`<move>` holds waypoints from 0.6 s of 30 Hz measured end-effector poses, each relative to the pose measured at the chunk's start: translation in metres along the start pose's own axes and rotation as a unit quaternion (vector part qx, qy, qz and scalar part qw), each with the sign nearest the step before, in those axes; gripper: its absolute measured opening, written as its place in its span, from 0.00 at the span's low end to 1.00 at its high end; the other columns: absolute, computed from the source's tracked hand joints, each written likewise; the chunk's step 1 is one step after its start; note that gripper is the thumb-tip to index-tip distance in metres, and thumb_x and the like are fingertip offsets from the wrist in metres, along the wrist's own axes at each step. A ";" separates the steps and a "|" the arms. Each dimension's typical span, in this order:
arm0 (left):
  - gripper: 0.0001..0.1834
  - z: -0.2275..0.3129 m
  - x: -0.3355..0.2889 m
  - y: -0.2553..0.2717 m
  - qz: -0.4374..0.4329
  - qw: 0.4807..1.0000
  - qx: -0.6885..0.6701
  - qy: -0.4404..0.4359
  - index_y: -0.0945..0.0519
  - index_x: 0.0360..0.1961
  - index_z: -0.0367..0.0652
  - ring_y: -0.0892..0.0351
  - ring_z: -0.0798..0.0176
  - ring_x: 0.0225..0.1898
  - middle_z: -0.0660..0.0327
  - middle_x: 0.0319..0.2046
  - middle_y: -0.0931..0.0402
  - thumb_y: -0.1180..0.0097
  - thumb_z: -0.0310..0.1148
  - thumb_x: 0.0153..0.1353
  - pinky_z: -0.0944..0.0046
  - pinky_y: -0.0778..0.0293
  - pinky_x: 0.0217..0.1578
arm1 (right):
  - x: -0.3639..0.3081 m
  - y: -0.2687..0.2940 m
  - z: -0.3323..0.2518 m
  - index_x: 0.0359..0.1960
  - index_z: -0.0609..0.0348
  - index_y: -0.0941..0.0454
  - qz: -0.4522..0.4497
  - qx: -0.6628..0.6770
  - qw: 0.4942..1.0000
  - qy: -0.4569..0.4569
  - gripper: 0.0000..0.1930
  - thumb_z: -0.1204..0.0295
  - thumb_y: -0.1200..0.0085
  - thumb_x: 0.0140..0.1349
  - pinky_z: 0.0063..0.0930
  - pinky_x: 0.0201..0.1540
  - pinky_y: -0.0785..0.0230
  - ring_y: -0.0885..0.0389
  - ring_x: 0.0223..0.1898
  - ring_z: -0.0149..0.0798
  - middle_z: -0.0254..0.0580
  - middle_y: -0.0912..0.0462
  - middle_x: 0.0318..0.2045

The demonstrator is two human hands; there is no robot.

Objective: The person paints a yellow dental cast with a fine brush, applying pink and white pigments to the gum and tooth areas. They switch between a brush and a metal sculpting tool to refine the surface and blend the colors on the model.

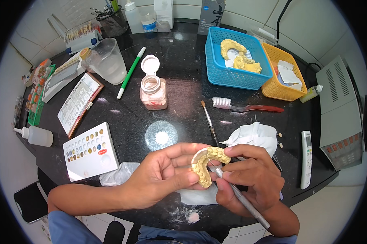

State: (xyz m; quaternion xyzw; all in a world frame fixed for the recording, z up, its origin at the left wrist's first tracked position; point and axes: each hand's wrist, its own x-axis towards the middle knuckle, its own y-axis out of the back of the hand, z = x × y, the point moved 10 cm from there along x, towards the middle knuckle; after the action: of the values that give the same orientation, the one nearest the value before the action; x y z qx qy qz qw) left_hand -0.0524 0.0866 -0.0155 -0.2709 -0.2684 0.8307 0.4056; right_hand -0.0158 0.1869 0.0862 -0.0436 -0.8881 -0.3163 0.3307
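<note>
A horseshoe-shaped yellow plaster dental model [202, 181] is held up over the table's near side. My left hand [167, 173] grips its left end, thumb on the near side and fingers behind. My right hand [252, 177] is closed round a metal dental carving tool [246, 201] with a knurled handle. The tool's thin tip reaches to the inner side of the model's arch, near the front teeth. Fingers of the right hand also rest at the model's right end. Under the hands lies a white tissue [197, 197], partly hidden.
A pink powder jar [154, 93] stands open beyond my hands. A thin brush [208, 120] and a toothbrush [248, 107] lie to its right. A blue basket [238, 80] holds more models beside a yellow basket [283, 92]. At left sits a white palette [90, 152]; crumpled tissue [254, 136] lies right.
</note>
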 end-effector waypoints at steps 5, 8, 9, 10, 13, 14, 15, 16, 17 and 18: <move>0.27 0.001 0.000 -0.002 -0.019 1.000 0.002 -0.008 0.43 0.63 0.32 0.28 0.59 0.57 0.47 0.57 0.32 0.51 0.25 0.65 0.62 0.27 0.56 | 0.001 0.000 -0.001 0.30 0.60 0.23 -0.004 0.004 1.000 0.003 0.12 0.82 0.35 0.43 0.25 0.33 0.23 0.18 0.41 0.44 0.37 0.19 0.27; 0.27 0.000 0.000 -0.001 -0.016 1.000 0.003 -0.008 0.43 0.63 0.32 0.27 0.59 0.57 0.47 0.57 0.32 0.51 0.25 0.65 0.62 0.27 0.57 | 0.000 0.000 -0.001 0.30 0.60 0.23 -0.001 0.006 1.000 0.003 0.12 0.82 0.35 0.43 0.25 0.33 0.23 0.17 0.41 0.44 0.37 0.19 0.27; 0.27 0.001 0.000 -0.002 -0.017 1.000 0.004 -0.009 0.43 0.63 0.32 0.28 0.59 0.57 0.47 0.57 0.32 0.51 0.25 0.65 0.62 0.27 0.57 | 0.001 0.001 -0.002 0.30 0.60 0.23 -0.002 0.004 1.000 0.002 0.12 0.82 0.35 0.43 0.25 0.33 0.23 0.17 0.41 0.44 0.37 0.19 0.27; 0.26 0.001 0.000 -0.002 -0.018 1.000 0.005 -0.010 0.43 0.63 0.32 0.28 0.59 0.57 0.47 0.57 0.32 0.51 0.25 0.65 0.62 0.27 0.57 | 0.001 0.001 -0.001 0.30 0.60 0.23 -0.002 0.002 1.000 0.001 0.12 0.82 0.35 0.43 0.25 0.33 0.23 0.17 0.41 0.44 0.37 0.19 0.27; 0.27 0.001 0.000 -0.002 -0.020 1.000 0.008 -0.012 0.43 0.63 0.32 0.28 0.59 0.57 0.47 0.57 0.32 0.51 0.25 0.65 0.62 0.27 0.57 | 0.002 -0.001 -0.003 0.28 0.61 0.26 0.001 0.002 1.000 0.010 0.09 0.81 0.40 0.44 0.34 0.36 0.22 0.18 0.37 0.48 0.44 0.17 0.23; 0.27 0.001 0.001 -0.002 -0.021 1.000 0.009 -0.013 0.43 0.63 0.32 0.28 0.59 0.57 0.47 0.57 0.32 0.51 0.25 0.65 0.61 0.27 0.57 | 0.002 -0.001 -0.003 0.28 0.61 0.26 0.000 0.001 1.000 0.010 0.09 0.81 0.40 0.44 0.34 0.36 0.22 0.18 0.37 0.48 0.44 0.17 0.23; 0.27 0.001 0.001 -0.001 -0.021 1.000 0.007 -0.012 0.43 0.63 0.32 0.28 0.59 0.57 0.47 0.57 0.32 0.51 0.25 0.65 0.61 0.27 0.57 | 0.002 -0.001 -0.003 0.28 0.61 0.26 0.000 0.000 1.000 0.009 0.10 0.82 0.40 0.44 0.34 0.36 0.22 0.18 0.37 0.48 0.44 0.17 0.23; 0.27 0.001 0.001 -0.002 -0.021 1.000 0.004 -0.012 0.42 0.63 0.32 0.28 0.59 0.57 0.47 0.57 0.32 0.51 0.25 0.65 0.61 0.27 0.57 | 0.002 -0.001 -0.003 0.28 0.61 0.26 -0.001 -0.001 1.000 0.009 0.10 0.82 0.40 0.43 0.34 0.36 0.23 0.18 0.37 0.48 0.44 0.17 0.23; 0.27 0.000 0.001 -0.002 -0.020 1.000 0.002 -0.012 0.42 0.63 0.32 0.28 0.59 0.57 0.47 0.57 0.32 0.51 0.25 0.65 0.61 0.28 0.57 | 0.002 -0.001 -0.003 0.28 0.61 0.26 -0.001 0.000 1.000 0.010 0.10 0.82 0.40 0.43 0.34 0.36 0.23 0.18 0.37 0.48 0.44 0.18 0.23; 0.27 0.001 0.001 -0.002 -0.021 1.000 0.002 -0.013 0.43 0.63 0.32 0.28 0.59 0.57 0.47 0.57 0.32 0.51 0.25 0.65 0.61 0.28 0.57 | 0.002 -0.001 -0.003 0.28 0.61 0.26 -0.001 0.002 1.000 0.011 0.10 0.82 0.40 0.43 0.34 0.36 0.23 0.18 0.37 0.48 0.45 0.18 0.23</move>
State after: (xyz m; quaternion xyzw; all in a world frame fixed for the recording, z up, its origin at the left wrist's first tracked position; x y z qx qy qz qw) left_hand -0.0523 0.0879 -0.0139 -0.2539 -0.2780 0.8256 0.4203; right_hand -0.0155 0.1843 0.0889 -0.0385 -0.8851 -0.3159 0.3397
